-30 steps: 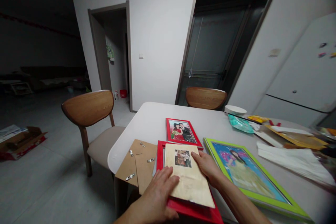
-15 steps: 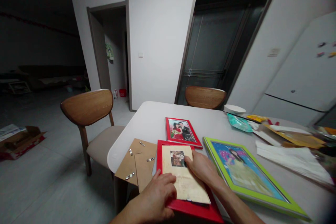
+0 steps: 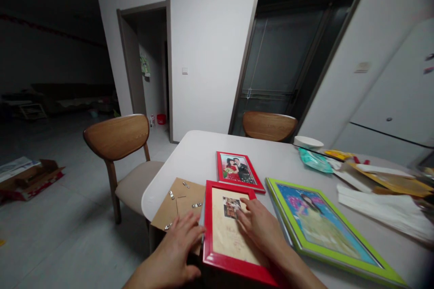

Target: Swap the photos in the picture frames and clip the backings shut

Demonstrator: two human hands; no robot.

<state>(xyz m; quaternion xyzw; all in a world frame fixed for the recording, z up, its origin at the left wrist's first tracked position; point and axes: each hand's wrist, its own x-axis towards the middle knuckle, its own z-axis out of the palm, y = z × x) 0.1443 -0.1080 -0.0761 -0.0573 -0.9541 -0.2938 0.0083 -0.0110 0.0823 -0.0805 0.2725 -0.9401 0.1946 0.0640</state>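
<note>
A red picture frame lies at the near table edge. Inside its border sits a cream printed sheet with a small photo near the top. My right hand rests on the sheet's right side, fingers stretched out over the photo's edge. To the left of the frame is my left hand, fingers apart, the tips close to the frame's left side; whether they touch it I cannot tell. Partly beneath that hand lies a brown backing board with several metal clips.
Behind, a smaller red frame holds a photo of two people. A green frame lies to the right. Farther right are white paper, a teal packet and a white bowl. A wooden chair stands left of the table.
The cream sheet, earlier lying over the frame's border, now sits within it. My left hand has moved left off the frame and opened; my right hand has let go of the sheet's edge.
</note>
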